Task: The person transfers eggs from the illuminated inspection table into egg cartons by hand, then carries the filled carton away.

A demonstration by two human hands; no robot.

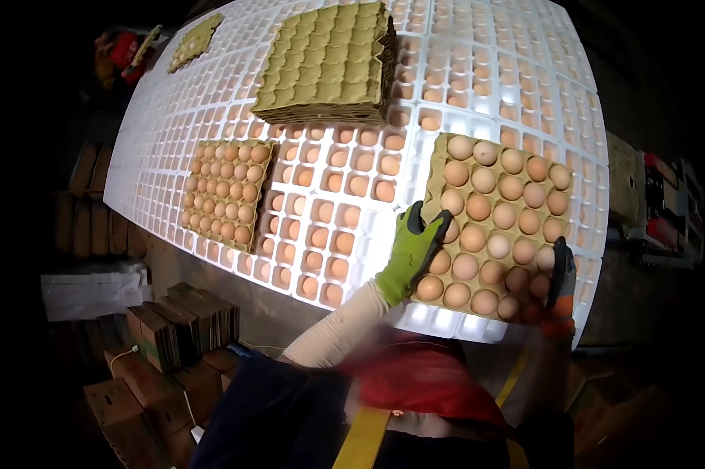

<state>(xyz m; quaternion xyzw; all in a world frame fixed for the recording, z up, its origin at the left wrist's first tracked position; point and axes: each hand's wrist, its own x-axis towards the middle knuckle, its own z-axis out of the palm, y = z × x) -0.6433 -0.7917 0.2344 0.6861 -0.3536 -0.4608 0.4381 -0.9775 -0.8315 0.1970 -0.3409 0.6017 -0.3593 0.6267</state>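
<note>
A pulp egg tray [433, 181] full of brown and pale eggs [499, 247] lies on the lit white table grid at the right. My left hand [415, 252], in a green glove with dark fingertips, grips its left edge, one finger lying over the eggs there. My right hand [560, 283], in a dark glove with an orange cuff, is at the tray's right edge, closed against its side; its fingertips below the rim are hidden. Another filled egg tray [260, 187] rests further left on the grid.
White moulded grids [384, 258] glow from below and hold many single eggs. A tall stack of pulp trays [321, 66] stands at the back, with a small tray [196, 43] far left. Cardboard boxes [134, 391] sit on the floor at lower left. A person in red [124, 51] is beyond the table.
</note>
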